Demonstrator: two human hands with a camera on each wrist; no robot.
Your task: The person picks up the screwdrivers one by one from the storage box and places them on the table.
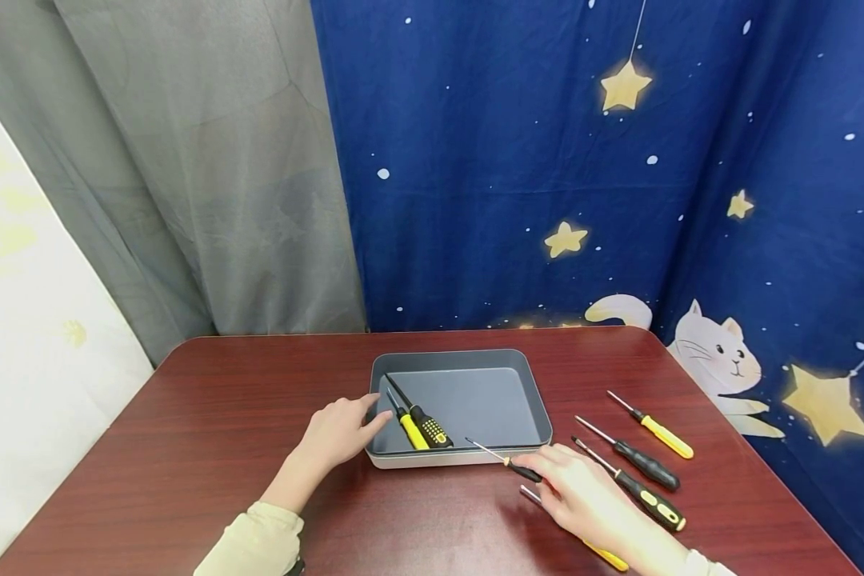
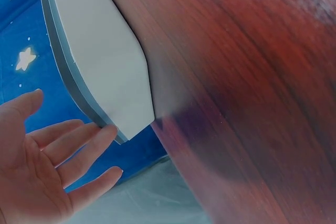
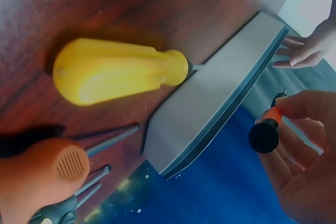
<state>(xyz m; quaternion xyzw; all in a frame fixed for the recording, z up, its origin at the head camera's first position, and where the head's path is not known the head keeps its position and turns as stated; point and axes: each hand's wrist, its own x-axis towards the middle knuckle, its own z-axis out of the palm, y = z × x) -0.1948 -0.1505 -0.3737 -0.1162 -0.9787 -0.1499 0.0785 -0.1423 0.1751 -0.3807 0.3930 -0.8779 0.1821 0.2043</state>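
My right hand (image 1: 579,492) pinches a small screwdriver (image 1: 524,470) near the front right corner of a shallow grey tray (image 1: 540,400). Its black handle end and orange band (image 3: 273,115) show in the right wrist view, and its thin shaft points toward the tray. My left hand (image 1: 340,432) is at the tray's left rim with its fingers loosely extended; in the left wrist view a fingertip (image 2: 110,130) appears to touch the rim. Inside the tray, at the left, lie a yellow-and-black screwdriver (image 1: 414,430) and a black screwdriver with yellow dots (image 1: 432,428).
Right of the tray lie a yellow-handled screwdriver (image 1: 666,436), a black one (image 1: 648,466) and a black-and-yellow one (image 1: 651,500). Another yellow handle (image 1: 608,558) shows partly beneath my right hand. An orange handle (image 3: 42,177) appears in the right wrist view. Curtains (image 1: 475,160) hang behind the table (image 1: 223,440).
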